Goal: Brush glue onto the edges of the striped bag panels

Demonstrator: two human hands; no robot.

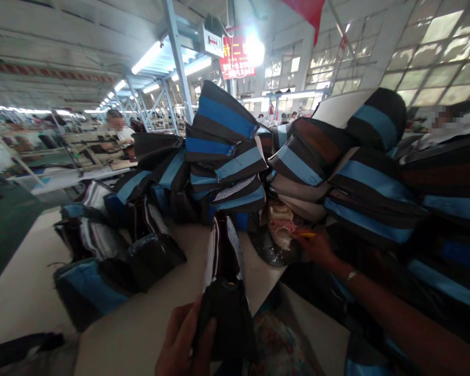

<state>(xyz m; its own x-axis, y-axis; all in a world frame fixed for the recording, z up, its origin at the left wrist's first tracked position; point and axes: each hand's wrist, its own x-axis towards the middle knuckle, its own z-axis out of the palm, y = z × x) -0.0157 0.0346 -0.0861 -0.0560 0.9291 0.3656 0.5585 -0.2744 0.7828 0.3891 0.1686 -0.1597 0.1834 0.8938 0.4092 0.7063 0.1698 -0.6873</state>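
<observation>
My left hand (190, 334) is closed on the near end of a dark sewn fabric piece (227, 308), shaped like a shoe upper. Its white-edged opening faces up and away from me, over the pale tabletop (172, 303). Off to the right, my right hand (317, 248) grips a slim yellow-handled tool (306, 235). The tool's far end is over a dark bowl (272, 253) smeared with whitish and pinkish matter, and its tip cannot be made out. Several similar pieces, such as a blue-striped one (94, 287), lie on the left.
Behind the bowl rise tall stacks of black-and-blue fabric pieces (227, 151), continuing to the right (376, 193). Flower-patterned cloth (276, 342) shows below the table edge. A person (119, 128) sits farther back at the left, among workbenches.
</observation>
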